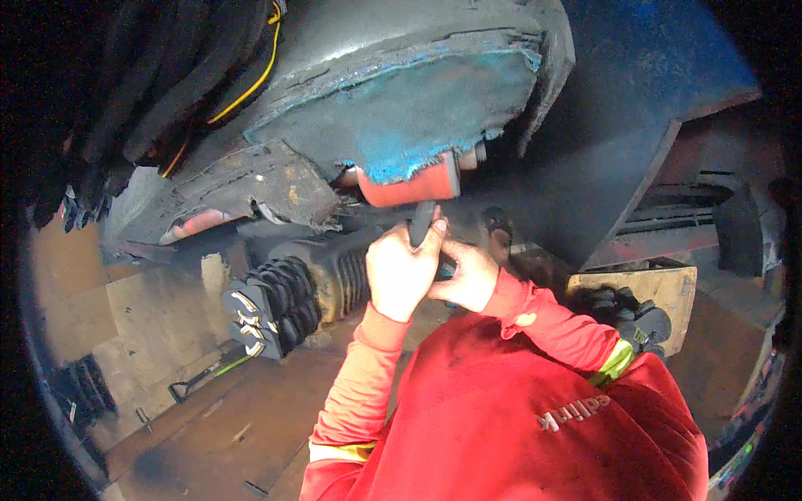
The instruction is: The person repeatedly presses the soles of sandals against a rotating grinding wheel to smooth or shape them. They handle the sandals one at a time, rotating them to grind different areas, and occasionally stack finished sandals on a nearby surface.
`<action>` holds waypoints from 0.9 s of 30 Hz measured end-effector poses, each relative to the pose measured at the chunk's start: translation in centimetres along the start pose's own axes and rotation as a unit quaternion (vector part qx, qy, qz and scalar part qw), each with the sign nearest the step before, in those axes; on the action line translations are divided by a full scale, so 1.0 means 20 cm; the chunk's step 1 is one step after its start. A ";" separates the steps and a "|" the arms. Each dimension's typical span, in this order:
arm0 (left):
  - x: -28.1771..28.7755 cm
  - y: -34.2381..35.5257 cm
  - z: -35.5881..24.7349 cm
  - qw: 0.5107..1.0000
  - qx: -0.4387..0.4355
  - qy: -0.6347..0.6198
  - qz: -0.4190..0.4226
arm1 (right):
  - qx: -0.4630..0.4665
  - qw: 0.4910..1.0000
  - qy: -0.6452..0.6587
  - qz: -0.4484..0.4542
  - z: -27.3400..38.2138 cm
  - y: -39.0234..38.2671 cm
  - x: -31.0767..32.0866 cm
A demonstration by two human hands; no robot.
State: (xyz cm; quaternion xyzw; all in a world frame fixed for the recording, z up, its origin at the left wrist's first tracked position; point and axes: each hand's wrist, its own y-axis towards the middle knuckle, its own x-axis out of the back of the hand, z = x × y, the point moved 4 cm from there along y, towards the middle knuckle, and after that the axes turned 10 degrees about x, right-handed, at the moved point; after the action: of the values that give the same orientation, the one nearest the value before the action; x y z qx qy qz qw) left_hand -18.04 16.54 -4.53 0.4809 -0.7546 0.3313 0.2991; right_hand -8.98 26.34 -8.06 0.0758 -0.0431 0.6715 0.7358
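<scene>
Left hand (403, 265): curled closed on a dark strip (423, 222), the strip's upper end standing free. Right hand (470, 274): half curled, against or just beside the left; a dark teal piece (447, 269) shows between the two, and whether the right grips it I cannot tell from here.

Roller (412, 185): straight beyond the hands, just above them in view; long axis runs left to right, its right end slightly raised. The strip points away from the wearer, roughly crosswise to the roller, its tip close under the roller's lower edge. Contact between the two: cannot be told. Nearer hand: the left.

Strip: flat, narrow, near black, rounded at the tip; lower part hidden by fingers. Roller: orange-red, with a grey end at the right; upper part overlapped by a teal cloth (401, 117), rough-surfaced, with a frayed edge.

Round about: grey casing (401, 25), scuffed and ragged, above the cloth; yellow cable (251, 88), upper left; stack of black blocks (271, 309), left of the hands; board (678, 292) bearing dark pieces, right; floor (192, 451), brown, stained; red sleeves (359, 392) on both arms.
</scene>
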 end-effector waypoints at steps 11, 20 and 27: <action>-0.05 -0.09 -0.01 0.991 0.000 -0.130 -0.041 | 0.114 0.982 -0.151 0.012 0.01 -0.02 0.08; -0.03 -0.02 0.02 0.977 0.063 -0.200 0.034 | -0.056 0.995 -0.008 0.083 0.06 0.03 0.09; -0.14 0.02 0.01 0.961 0.082 -0.258 0.054 | -0.008 0.970 -0.221 0.103 0.02 0.12 0.16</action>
State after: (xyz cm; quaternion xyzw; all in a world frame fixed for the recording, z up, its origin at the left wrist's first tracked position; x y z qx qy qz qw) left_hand -17.45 18.04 -6.86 0.5310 -0.8015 0.2725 0.0356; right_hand -11.14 29.58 -7.09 0.2116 -0.2172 0.7098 0.6358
